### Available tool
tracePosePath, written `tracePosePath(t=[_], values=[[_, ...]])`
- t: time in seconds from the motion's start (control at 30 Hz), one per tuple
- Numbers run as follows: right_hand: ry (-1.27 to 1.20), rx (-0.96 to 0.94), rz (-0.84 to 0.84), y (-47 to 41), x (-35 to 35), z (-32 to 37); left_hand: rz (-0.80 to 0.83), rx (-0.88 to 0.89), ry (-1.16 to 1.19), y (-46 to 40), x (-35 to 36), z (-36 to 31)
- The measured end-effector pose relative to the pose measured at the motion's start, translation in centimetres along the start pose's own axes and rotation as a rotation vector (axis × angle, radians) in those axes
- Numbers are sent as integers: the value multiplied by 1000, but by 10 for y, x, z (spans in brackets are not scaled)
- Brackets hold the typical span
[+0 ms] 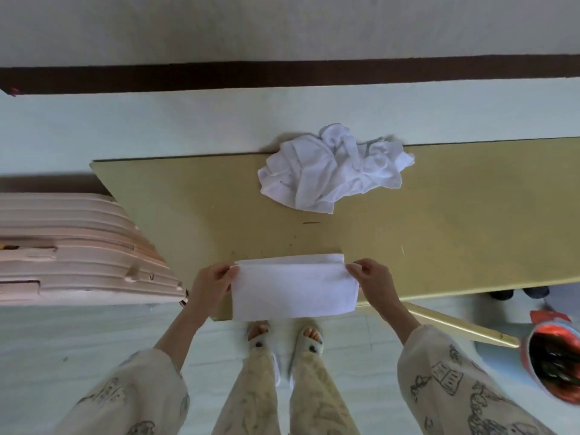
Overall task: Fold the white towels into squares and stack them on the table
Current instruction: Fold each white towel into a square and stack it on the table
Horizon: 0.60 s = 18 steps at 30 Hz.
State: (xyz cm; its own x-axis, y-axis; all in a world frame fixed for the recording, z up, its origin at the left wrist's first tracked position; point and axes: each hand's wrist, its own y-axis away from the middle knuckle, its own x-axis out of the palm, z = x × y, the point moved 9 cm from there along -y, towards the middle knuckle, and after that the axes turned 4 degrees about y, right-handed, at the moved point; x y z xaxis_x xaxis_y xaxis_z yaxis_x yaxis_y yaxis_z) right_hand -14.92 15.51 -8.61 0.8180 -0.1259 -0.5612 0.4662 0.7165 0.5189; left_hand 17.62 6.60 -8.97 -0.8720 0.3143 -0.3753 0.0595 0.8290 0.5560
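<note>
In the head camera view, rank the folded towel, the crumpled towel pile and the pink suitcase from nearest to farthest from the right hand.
1. Folded towel: pinched at its right end by the right hand.
2. Crumpled towel pile: at the table's far edge.
3. Pink suitcase: far left, beside the table.

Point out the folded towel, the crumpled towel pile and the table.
folded towel [295,288], head view, middle of its top face
crumpled towel pile [329,174], head view, centre of the heap
table [470,221], head view, bare top
</note>
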Motion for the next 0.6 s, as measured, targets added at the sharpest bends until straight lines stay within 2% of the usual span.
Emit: tracePosePath(t=[0.17, 0.37, 0.6], values=[[34, 18, 2, -28, 18, -3, -112, -31, -40, -24, 7, 17], [86, 52, 1, -42, 30, -10, -155, -141, -72, -37, 10, 37], [158, 55, -6, -50, 29, -10, -201, -174, -149, -39, 11, 37]])
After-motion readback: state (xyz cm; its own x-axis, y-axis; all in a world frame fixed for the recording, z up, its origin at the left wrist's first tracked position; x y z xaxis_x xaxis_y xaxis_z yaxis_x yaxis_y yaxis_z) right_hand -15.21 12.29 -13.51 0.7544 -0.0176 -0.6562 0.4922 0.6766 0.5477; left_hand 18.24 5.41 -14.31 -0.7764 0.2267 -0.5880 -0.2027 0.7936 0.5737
